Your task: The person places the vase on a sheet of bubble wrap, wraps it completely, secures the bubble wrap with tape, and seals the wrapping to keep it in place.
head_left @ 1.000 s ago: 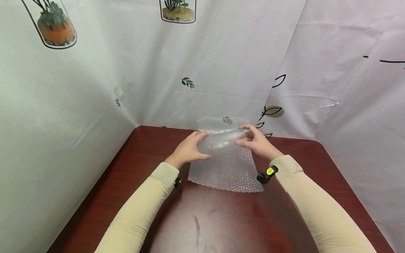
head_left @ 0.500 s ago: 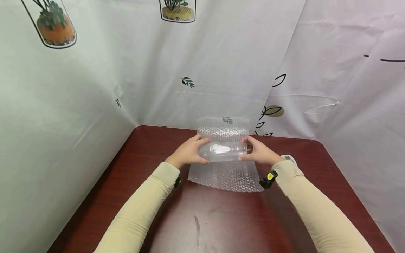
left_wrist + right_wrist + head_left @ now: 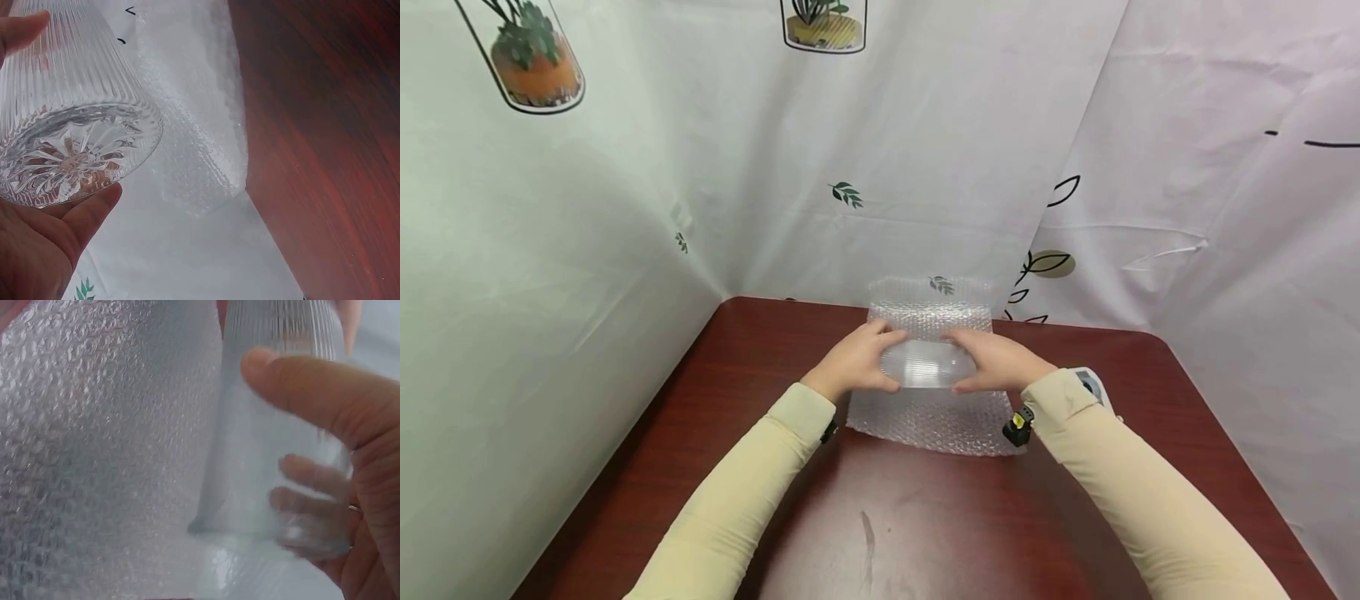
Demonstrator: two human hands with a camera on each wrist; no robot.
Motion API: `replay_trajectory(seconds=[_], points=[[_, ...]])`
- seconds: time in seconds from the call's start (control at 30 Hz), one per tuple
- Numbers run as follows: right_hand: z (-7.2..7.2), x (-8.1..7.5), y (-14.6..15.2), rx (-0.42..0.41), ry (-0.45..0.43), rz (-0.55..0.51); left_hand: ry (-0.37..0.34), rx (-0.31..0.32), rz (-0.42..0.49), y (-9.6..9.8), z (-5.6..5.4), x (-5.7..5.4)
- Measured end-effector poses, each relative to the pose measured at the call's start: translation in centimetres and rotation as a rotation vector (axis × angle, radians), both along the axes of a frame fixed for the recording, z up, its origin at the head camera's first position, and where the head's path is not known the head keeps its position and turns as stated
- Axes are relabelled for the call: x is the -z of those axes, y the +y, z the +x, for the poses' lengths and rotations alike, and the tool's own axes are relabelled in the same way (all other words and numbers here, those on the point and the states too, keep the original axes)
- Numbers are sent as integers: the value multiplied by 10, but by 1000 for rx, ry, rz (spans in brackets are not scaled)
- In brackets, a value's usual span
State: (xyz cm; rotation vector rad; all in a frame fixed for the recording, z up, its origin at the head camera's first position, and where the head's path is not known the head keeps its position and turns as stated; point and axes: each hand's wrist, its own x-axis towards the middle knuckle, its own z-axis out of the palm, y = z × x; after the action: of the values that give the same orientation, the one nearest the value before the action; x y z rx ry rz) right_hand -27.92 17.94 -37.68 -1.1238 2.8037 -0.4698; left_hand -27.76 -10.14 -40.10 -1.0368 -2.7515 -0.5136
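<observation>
In the head view a clear glass vase (image 3: 921, 364) lies sideways between my two hands, above the bubble wrap (image 3: 936, 421). My left hand (image 3: 853, 360) grips its base end. The left wrist view shows the ribbed wall and the starburst-patterned base (image 3: 69, 159), with thumb and fingers on either side. My right hand (image 3: 1000, 360) holds the other end. Seen from the right wrist, the thumb presses the smooth upper wall and fingers show through the glass near the flared rim (image 3: 250, 540). That rim is hidden by the right hand in the head view.
The wrap's far end leans up against the patterned white curtain (image 3: 925, 167) at the back. Dark red tabletop (image 3: 887, 517) extends around it, with curtains on both sides. Small black devices (image 3: 1018, 427) sit on the wrists, and something white (image 3: 1093, 387) shows behind the right cuff.
The vase has come down and nearer, from tilted with its right end higher to level. My right hand has slid left along it, closer to the left hand. The wrap stays put.
</observation>
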Motion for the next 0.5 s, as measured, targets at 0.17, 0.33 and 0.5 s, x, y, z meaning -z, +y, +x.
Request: replay_trajectory(seconds=[0.17,0.33,0.5], points=[[0,-3,-6,-10,37,32,-26,-28,-30,2,-2,-1],[-1,4,-4,-9,20,22,-13,-56,-99,5,-4,0],[-1,17,-4,-8,-13,-8,-41,-63,-149,6,-3,5]])
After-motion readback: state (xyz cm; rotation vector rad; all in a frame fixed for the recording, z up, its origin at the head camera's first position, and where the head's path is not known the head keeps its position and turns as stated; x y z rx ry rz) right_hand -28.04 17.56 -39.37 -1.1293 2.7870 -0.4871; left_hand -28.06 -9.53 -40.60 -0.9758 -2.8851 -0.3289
